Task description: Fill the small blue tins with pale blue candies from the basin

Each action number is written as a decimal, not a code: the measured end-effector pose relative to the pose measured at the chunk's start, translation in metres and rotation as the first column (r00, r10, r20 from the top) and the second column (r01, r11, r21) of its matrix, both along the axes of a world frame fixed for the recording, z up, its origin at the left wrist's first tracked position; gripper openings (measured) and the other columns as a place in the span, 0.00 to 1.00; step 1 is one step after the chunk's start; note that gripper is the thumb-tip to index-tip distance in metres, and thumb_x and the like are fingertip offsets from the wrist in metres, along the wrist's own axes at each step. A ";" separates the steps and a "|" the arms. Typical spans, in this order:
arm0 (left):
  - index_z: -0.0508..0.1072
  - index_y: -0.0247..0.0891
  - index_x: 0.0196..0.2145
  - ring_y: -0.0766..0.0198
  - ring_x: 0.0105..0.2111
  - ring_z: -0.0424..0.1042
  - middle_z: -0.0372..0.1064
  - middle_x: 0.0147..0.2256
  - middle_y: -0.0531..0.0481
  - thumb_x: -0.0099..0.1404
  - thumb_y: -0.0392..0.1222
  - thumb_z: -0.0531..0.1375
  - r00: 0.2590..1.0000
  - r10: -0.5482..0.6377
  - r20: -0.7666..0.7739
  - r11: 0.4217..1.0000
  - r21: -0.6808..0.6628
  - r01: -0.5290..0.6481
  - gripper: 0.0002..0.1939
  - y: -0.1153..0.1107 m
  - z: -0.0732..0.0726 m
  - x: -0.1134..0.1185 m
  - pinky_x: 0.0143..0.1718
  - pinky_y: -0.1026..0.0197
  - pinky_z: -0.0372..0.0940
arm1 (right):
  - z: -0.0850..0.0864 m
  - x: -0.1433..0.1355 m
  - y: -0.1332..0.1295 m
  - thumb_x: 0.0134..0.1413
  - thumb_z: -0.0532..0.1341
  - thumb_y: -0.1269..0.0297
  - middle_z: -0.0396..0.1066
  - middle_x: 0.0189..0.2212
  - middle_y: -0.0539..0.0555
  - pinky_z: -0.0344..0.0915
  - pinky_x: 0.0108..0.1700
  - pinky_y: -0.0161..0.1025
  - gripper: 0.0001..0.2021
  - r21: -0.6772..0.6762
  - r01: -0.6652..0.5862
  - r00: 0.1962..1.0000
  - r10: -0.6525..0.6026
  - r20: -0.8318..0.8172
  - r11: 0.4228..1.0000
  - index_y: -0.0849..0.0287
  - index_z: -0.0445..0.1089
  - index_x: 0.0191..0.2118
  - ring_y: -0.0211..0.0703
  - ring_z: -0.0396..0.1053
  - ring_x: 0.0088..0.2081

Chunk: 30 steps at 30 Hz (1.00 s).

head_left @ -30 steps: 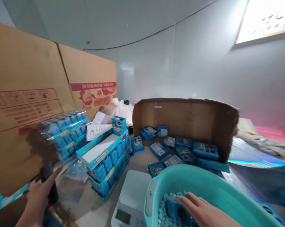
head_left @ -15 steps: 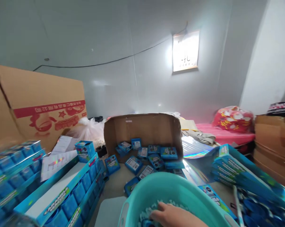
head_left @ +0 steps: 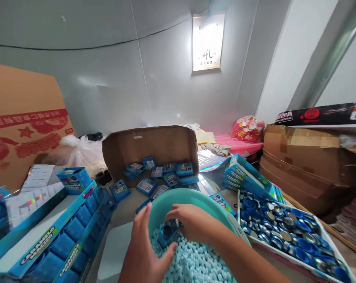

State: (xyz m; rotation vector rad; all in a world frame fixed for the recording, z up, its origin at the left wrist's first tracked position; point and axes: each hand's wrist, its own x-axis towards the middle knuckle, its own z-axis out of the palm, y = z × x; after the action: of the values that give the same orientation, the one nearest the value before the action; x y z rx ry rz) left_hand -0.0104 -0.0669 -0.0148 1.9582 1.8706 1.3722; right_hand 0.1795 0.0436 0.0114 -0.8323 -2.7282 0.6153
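A turquoise basin (head_left: 183, 195) full of pale blue pellets (head_left: 195, 257), which look like small candies, stands in front of me. Inside it, my right hand (head_left: 191, 220) has its fingers closed round a small blue box (head_left: 166, 234) with a dark round spot on it, low among the pellets. My left hand (head_left: 144, 249) is at the basin's left side, fingers and thumb spread, holding nothing; its thumb is close to the box. Beyond the basin lie several blue printed boxes (head_left: 146, 186) in front of and inside a brown carton (head_left: 154, 143).
Display trays (head_left: 48, 239) of blue packs stand at left, beside a large carton (head_left: 27, 118). At right are a white-rimmed tray of blue and silver lids (head_left: 284, 228), stacked blue display cartons (head_left: 242, 173) and brown cartons (head_left: 301, 169). A pale lid (head_left: 113, 245) lies left of the basin.
My view has turned right and down, showing more of the basin and the lid tray. My left hand has come into view, open. The right hand has raised the blue box from the pellets.
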 end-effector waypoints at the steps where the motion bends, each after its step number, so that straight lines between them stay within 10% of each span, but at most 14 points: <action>1: 0.51 0.44 0.70 0.44 0.64 0.61 0.56 0.65 0.39 0.56 0.42 0.65 0.998 -0.033 0.046 0.989 -0.141 0.039 0.47 0.014 0.000 0.006 0.62 0.42 0.62 | 0.001 0.001 0.002 0.43 0.64 0.77 0.75 0.43 0.54 0.63 0.39 0.37 0.23 0.003 -0.006 1.000 0.006 -0.027 1.000 0.53 0.75 0.48 0.48 0.74 0.42; 5: 0.49 0.34 0.70 0.49 0.57 0.70 0.69 0.55 0.36 0.56 0.41 0.62 0.910 -0.138 0.391 0.825 -0.463 0.324 0.47 0.050 0.000 0.004 0.61 0.49 0.63 | 0.004 0.002 0.010 0.41 0.66 0.78 0.74 0.40 0.52 0.64 0.38 0.34 0.19 -0.058 0.016 0.979 -0.027 -0.204 0.998 0.55 0.76 0.42 0.43 0.72 0.39; 11: 0.58 0.36 0.68 0.42 0.63 0.62 0.65 0.61 0.34 0.52 0.49 0.68 0.933 -0.165 0.321 0.787 -0.526 0.321 0.48 0.048 -0.006 -0.010 0.63 0.45 0.60 | 0.009 -0.010 0.022 0.57 0.57 0.73 0.73 0.29 0.50 0.64 0.32 0.30 0.05 -0.343 0.121 0.912 -0.241 -0.333 0.932 0.61 0.71 0.36 0.36 0.71 0.31; 18: 0.60 0.39 0.66 0.49 0.54 0.73 0.73 0.53 0.41 0.56 0.50 0.66 0.854 -0.015 0.520 0.918 -0.332 0.218 0.42 0.043 -0.003 -0.008 0.58 0.50 0.65 | 0.007 0.018 0.017 0.55 0.61 0.69 0.73 0.44 0.61 0.67 0.44 0.45 0.15 -0.064 0.404 0.903 -0.387 0.190 0.912 0.61 0.73 0.49 0.52 0.72 0.44; 24: 0.68 0.41 0.60 0.46 0.53 0.73 0.69 0.56 0.41 0.54 0.56 0.68 0.785 0.137 0.605 0.923 -0.365 0.120 0.38 0.037 0.002 -0.014 0.54 0.47 0.68 | -0.012 0.039 -0.024 0.54 0.61 0.40 0.68 0.54 0.72 0.70 0.41 0.56 0.31 -0.197 0.435 0.801 -0.278 0.530 0.879 0.59 0.73 0.54 0.67 0.74 0.45; 30: 0.69 0.43 0.60 0.48 0.52 0.73 0.70 0.57 0.43 0.56 0.54 0.68 0.787 0.102 0.609 0.923 -0.352 0.153 0.36 0.038 -0.009 -0.021 0.54 0.50 0.69 | -0.013 0.030 -0.043 0.63 0.52 0.46 0.76 0.43 0.68 0.69 0.38 0.52 0.26 -0.270 0.515 0.738 -0.260 0.623 0.813 0.59 0.76 0.52 0.65 0.77 0.43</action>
State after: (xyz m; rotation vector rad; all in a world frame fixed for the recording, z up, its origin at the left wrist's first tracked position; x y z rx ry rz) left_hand -0.0310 -0.0294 -0.0239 1.1393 1.6099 1.2934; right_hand 0.2098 0.0004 -0.0017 -1.9380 -2.7520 1.0240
